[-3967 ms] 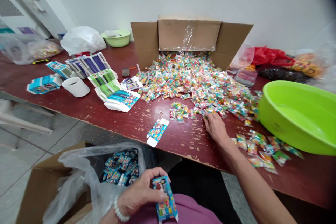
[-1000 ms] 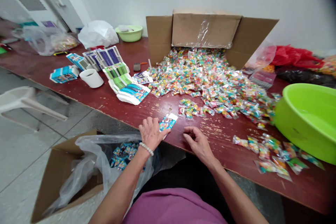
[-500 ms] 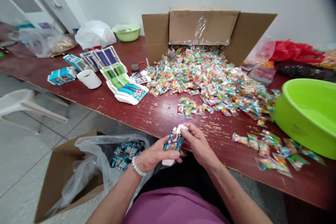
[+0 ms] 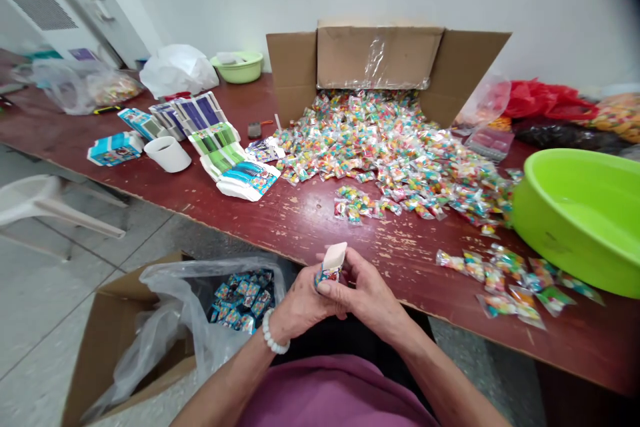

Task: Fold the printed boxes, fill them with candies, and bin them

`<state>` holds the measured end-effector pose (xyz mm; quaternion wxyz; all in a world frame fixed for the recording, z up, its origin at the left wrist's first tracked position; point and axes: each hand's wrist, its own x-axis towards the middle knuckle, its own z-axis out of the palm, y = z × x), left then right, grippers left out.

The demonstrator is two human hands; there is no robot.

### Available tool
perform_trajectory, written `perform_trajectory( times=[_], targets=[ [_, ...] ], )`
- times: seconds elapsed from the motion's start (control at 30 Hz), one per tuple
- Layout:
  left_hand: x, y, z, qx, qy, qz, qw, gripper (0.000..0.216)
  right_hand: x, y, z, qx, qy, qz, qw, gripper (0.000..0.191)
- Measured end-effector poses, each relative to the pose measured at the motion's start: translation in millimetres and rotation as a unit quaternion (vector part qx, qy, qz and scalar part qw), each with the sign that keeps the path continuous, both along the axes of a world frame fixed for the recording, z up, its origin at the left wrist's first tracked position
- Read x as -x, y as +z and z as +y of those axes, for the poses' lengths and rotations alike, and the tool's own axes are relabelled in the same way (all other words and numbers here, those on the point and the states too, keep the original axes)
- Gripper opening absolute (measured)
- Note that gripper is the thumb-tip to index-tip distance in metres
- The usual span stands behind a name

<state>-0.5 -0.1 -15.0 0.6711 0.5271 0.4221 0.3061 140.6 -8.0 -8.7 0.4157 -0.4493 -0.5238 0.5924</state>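
Both my hands meet at the table's near edge around a small printed carton point(image 4: 331, 265) with its white top flap standing up. My left hand point(image 4: 300, 305), a bead bracelet on its wrist, wraps the carton from the left. My right hand point(image 4: 367, 292) pinches it from the right. Beyond them a big heap of small colourful packets point(image 4: 395, 150) spills out of an opened cardboard box point(image 4: 380, 57). A small cluster of packets point(image 4: 357, 203) lies just ahead of my hands, and several more packets point(image 4: 505, 277) lie to the right.
A lime green basin point(image 4: 575, 213) stands at the right. Flat carton blanks point(image 4: 220, 147) and a white cup point(image 4: 167, 153) sit at the left. On the floor, a bag-lined cardboard box point(image 4: 150, 320) holds several filled cartons point(image 4: 243, 297). Plastic bags line the table's back.
Since a second ago, both hands lifted the flat carton off the table and drew it toward me; it now stands upright between them with its top flap raised.
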Motion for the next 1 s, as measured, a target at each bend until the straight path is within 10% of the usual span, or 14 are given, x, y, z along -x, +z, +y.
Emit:
perform_trajectory(
  times=[0.3,0.57,1.0],
  targets=[
    [-1,-4.2,-2,0.051,0.03,-0.03,0.998,0.031,-9,-1.2,5,-0.021,-0.03,-0.043,0.998,0.035],
    [-7,-1.2,-9,0.043,0.194,-0.117,0.973,0.068,-2,-15.8,5,0.0,-0.146,0.075,0.986,0.05],
    [8,4.5,23,-0.059,0.084,-0.044,0.994,0.022,-26,-11.1,39,-0.03,-0.119,0.009,0.992,0.027]
  ],
)
